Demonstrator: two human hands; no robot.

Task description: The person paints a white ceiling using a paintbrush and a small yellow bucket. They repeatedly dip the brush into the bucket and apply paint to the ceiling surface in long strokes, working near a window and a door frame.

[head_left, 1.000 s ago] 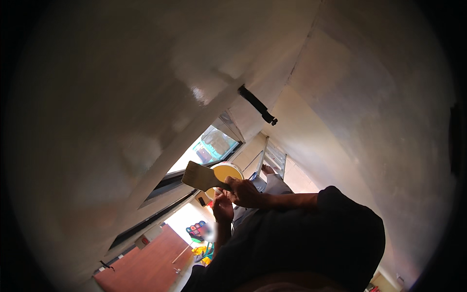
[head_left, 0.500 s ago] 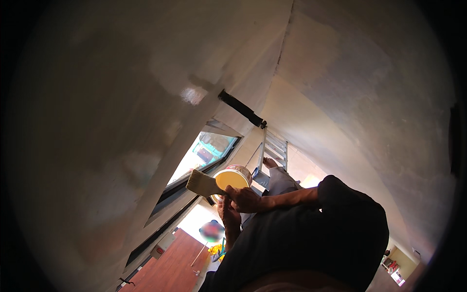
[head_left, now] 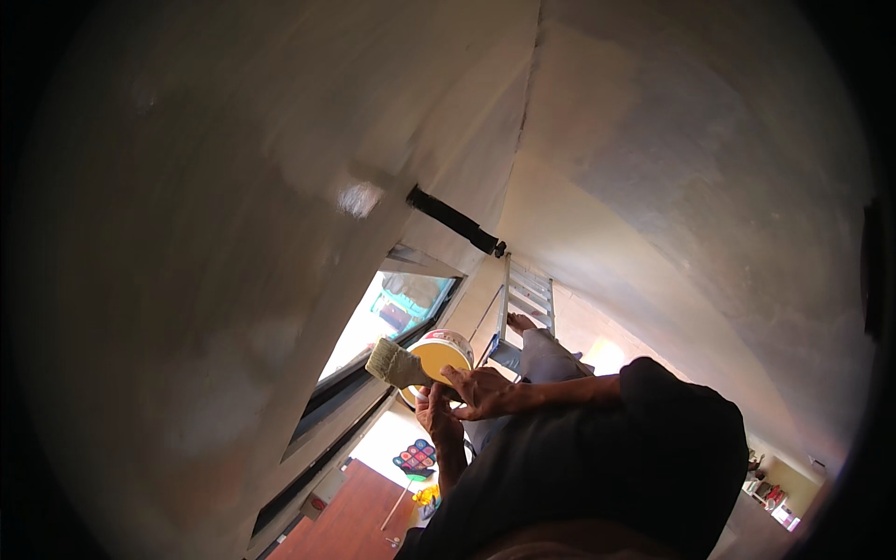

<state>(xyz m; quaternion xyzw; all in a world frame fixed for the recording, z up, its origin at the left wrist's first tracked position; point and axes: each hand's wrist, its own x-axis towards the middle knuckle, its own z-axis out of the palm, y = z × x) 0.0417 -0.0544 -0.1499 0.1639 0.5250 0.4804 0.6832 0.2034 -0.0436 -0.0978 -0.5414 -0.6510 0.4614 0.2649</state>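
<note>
A wide flat paintbrush [head_left: 398, 364] with pale bristles points up and left in front of my body. My left hand [head_left: 441, 416] is closed around its handle from below. My right hand [head_left: 482, 390] meets it from the right, fingers bent over the same handle, most of which is hidden between the hands. Just behind the brush is a round white bucket [head_left: 452, 342] with a yellow-orange inside. What holds the bucket up is hidden by my hands. One bare foot [head_left: 520, 323] shows on the ladder beyond.
A metal stepladder [head_left: 529, 297] stands below. An open window [head_left: 401, 303] is set in the left wall [head_left: 205, 280]. A black pipe-like piece [head_left: 453, 219] juts from that wall toward the corner. The right wall [head_left: 672, 187] curves close. Far below lies a reddish-brown surface [head_left: 350, 518].
The view has shifted slightly. My right fingers have loosened and moved along the handle, while my left fingers have closed nearer the brush's head. The brush has turned a little, showing more bristle.
</note>
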